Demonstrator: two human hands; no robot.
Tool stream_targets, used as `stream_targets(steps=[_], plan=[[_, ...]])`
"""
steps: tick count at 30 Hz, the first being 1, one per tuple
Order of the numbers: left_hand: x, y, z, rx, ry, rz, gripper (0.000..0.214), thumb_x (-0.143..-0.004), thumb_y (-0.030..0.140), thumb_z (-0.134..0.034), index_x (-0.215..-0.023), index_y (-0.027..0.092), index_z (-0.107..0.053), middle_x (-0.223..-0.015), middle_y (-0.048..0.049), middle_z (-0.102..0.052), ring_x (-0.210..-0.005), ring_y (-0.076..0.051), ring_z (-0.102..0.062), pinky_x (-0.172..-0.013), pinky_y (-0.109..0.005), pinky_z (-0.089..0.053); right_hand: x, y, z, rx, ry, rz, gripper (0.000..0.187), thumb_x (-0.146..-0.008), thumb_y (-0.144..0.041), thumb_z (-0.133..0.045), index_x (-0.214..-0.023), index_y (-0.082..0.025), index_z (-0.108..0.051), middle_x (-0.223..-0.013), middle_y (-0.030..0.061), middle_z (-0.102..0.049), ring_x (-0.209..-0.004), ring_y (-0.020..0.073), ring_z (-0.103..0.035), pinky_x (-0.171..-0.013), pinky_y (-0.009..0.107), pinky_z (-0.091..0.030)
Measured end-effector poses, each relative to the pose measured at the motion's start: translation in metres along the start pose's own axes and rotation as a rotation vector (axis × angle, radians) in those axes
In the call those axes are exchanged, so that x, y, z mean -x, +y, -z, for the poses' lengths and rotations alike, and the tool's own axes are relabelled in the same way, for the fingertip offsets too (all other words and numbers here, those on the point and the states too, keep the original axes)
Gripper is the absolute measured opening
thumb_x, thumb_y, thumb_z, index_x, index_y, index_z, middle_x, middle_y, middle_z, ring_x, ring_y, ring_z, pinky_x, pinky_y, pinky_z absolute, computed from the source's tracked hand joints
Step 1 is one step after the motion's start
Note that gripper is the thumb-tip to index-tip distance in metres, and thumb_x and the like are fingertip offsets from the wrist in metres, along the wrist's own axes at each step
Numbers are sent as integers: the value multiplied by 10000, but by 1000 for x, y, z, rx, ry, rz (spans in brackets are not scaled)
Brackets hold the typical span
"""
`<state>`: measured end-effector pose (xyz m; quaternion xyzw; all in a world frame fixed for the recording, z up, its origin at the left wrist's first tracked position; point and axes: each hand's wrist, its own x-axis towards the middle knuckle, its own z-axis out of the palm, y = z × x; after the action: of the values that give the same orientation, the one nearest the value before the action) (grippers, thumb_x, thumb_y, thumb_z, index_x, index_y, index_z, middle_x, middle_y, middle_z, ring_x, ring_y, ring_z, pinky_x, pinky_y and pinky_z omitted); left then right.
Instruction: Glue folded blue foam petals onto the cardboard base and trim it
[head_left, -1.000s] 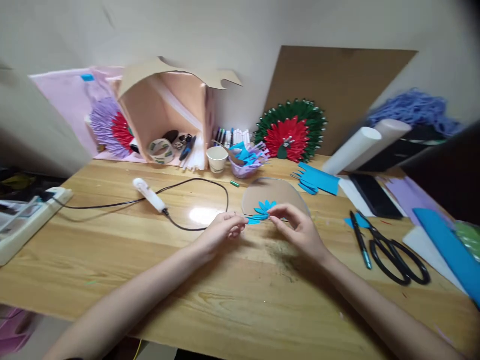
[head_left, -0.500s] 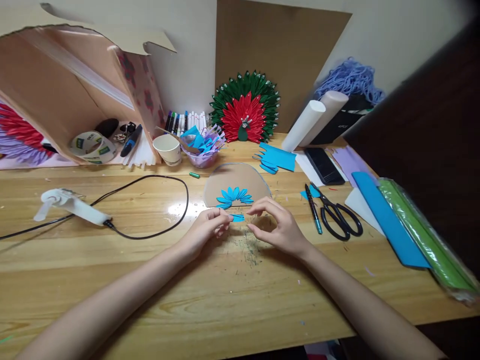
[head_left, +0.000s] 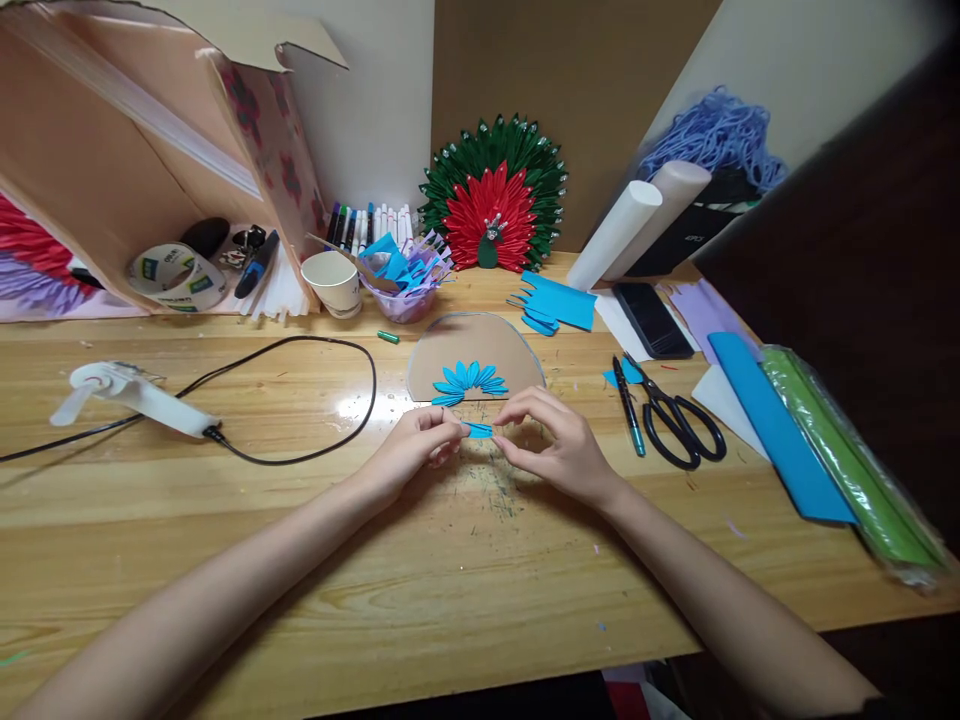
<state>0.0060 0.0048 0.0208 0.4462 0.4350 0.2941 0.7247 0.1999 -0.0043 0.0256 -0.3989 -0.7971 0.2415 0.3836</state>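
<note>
A small blue paper petal is held over the table between my two hands, with lines along its length. My left hand pinches its left end between thumb and forefinger. On the other side, the thumb and fingertips of my right hand close about the right end. Just beyond lies a half-round cardboard piece with an outlined edge. Several blue petals form a fan along its near edge.
To the left is a white glue gun with a looping black cord. Black scissors and a pen lie right. Behind stand a paper cup, a bowl of paper scraps and a red-and-green peacock.
My right hand's fingertips have drawn closer together and come to the petal's right end. My left hand keeps its pinch. The whole view has shifted slightly.
</note>
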Motion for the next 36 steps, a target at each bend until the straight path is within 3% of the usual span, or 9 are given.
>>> stream_targets(steps=[36], plan=[[-2, -4, 4, 33, -45, -14, 226, -734, 273, -584, -578, 146, -482, -512, 51, -416, -475, -59, -341, -490, -232, -208, 3, 3, -2, 49, 40, 126, 76, -760, -150, -624, -814, -188, -585, -742, 22, -625, -718, 150, -558, -654, 310, -450]])
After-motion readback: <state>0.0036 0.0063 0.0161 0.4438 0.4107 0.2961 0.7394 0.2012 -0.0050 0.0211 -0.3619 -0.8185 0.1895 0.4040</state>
